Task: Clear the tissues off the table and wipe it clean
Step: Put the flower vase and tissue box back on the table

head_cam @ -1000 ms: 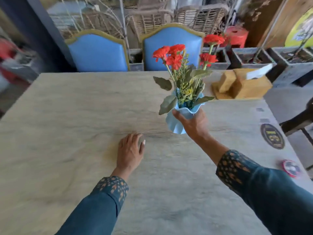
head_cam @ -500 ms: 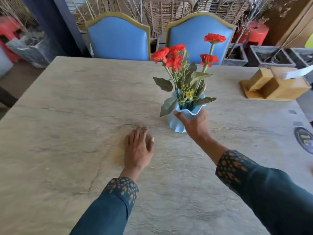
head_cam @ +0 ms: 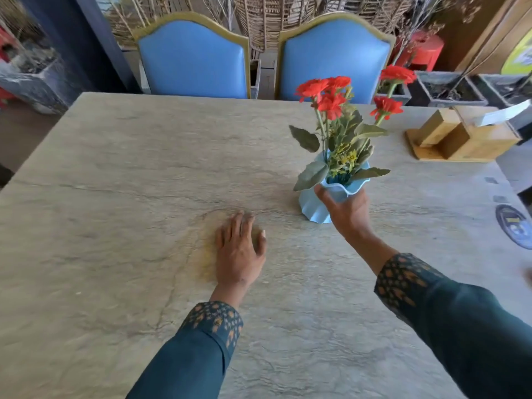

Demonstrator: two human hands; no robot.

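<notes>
- Two hands are over the bench [head_cam: 121, 156]; the left hand [head_cam: 240, 251] lies flat near the middle, fingers [head_cam: 239, 226] together and pressed palm-down; whether a cloth or tissue sits beneath it cannot be told, though a faint yellowish patch [head_cam: 205, 254] shows just left of it.
- Right hand [head_cam: 347, 210] has its fingers clamped round the blue vase [head_cam: 312, 208] of red flowers [head_cam: 325, 95]; whether the vase base touches the bench cannot be told.
- No loose tissues show on the bench; the only paper in view sticks from the wooden holder [head_cam: 472, 139] at the far right, well apart from both hands, the right hand nearer to it.
- Open room spreads left and near of the left hand; a wipe, by my judgement, would run freely that way; the far edge meets two blue chairs [head_cam: 193, 59]; a round sticker [head_cam: 514, 228] lies by the right edge.
</notes>
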